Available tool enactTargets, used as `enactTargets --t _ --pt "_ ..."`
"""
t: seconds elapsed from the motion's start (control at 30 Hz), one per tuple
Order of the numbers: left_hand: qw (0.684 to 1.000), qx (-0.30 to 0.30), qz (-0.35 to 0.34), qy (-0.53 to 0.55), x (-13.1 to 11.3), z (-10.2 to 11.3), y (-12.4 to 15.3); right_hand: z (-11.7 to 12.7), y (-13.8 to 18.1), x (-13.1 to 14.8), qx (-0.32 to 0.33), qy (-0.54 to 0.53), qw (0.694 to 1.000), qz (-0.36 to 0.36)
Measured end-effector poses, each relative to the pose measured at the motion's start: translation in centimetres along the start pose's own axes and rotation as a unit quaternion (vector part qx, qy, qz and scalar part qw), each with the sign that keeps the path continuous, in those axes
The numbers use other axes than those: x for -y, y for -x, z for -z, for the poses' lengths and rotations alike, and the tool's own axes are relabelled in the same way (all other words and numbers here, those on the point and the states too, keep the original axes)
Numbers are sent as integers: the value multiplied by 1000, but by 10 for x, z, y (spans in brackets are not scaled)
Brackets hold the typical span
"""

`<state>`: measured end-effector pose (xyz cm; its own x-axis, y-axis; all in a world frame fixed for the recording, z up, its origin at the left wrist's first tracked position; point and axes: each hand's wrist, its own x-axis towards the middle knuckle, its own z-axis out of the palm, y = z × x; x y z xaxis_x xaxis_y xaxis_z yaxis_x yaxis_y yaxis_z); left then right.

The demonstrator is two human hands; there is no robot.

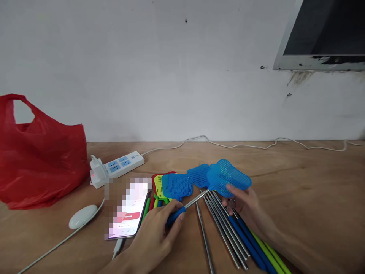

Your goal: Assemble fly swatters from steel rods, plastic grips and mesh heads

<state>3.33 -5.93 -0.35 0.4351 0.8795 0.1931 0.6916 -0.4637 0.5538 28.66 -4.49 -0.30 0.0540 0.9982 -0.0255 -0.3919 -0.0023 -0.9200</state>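
My left hand (156,232) is closed round the blue grip of a fly swatter (228,176) with a metal rod and a blue mesh head. At the other end, my right hand (248,205) grips the lower edge of that head, one finger on top and others below. Under and behind it lies another blue swatter head (199,175). Left of these rests a pile of blue, yellow, red and green mesh heads (175,184). Bare metal rods (225,224) lie below the right hand, beside rods with blue grips (246,239) and yellow-green grips (268,251).
A lit phone (128,213) covers part of several coloured grips (151,204). Behind it stand a white power strip (127,163) and its cable along the wall. A white oval device (83,217) and a red plastic bag (42,163) are at the left.
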Motion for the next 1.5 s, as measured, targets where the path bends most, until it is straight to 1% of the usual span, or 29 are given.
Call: enactTargets --t 0.1,0.17,0.23,0.37,0.43,0.5,0.57,0.63,0.67,0.7,0.73,0.77,0.8,0.83,0.87,0.9,0.93,1.03,1.13,1.23,1.33,1.5 --pt "999 20 -28 40 -1 -1 5 -4 6 -4 73 45 995 -47" --pt "997 40 -48 54 -3 -2 6 -7 8 -6 92 55 993 -59" --pt "994 53 -66 63 -4 -1 7 -8 7 -7 82 51 994 -47" --pt "992 50 -87 71 -6 3 3 -6 0 -1 21 31 999 -8" --pt "993 49 -89 61 -6 4 1 -2 -4 4 -4 40 999 -6" --pt "993 57 -93 48 -5 5 0 4 -8 6 -18 88 996 -9" --pt "992 66 -99 36 -5 3 -1 12 -14 7 -20 183 983 2" --pt "992 73 -104 24 -6 2 -1 21 -21 7 -1 309 950 31" --pt "991 76 -105 17 -6 1 -1 26 -24 6 -2 368 928 57" --pt "991 78 -108 12 -6 1 -1 31 -27 6 -9 432 898 88" --pt "991 79 -110 7 -6 1 -2 35 -30 7 -24 497 858 125" --pt "991 79 -110 2 -6 0 -2 39 -32 7 -38 564 810 157" --pt "991 78 -110 -1 -6 0 -2 42 -34 8 -50 629 755 176" --pt "991 78 -109 -2 -6 1 -3 44 -35 9 -59 686 702 182" --pt "991 79 -108 -3 -6 1 -3 46 -35 10 -62 730 657 177" --pt "991 80 -109 -3 -5 1 -3 46 -34 11 -63 760 625 166" --pt "991 80 -111 -3 -5 0 -4 46 -32 12 -61 777 607 156" --pt "990 76 -115 -5 -4 -1 -4 40 -24 11 -54 800 581 141" --pt "990 73 -118 -10 -3 -2 -3 31 -16 5 -51 824 544 151" --pt "990 74 -124 -13 -3 -3 -3 26 -11 -1 -41 835 525 162" --pt "989 77 -122 -15 -4 -3 -3 23 -8 -4 -32 839 522 151" --pt "989 79 -123 -24 -5 -3 -3 20 -8 -2 -25 835 534 133"
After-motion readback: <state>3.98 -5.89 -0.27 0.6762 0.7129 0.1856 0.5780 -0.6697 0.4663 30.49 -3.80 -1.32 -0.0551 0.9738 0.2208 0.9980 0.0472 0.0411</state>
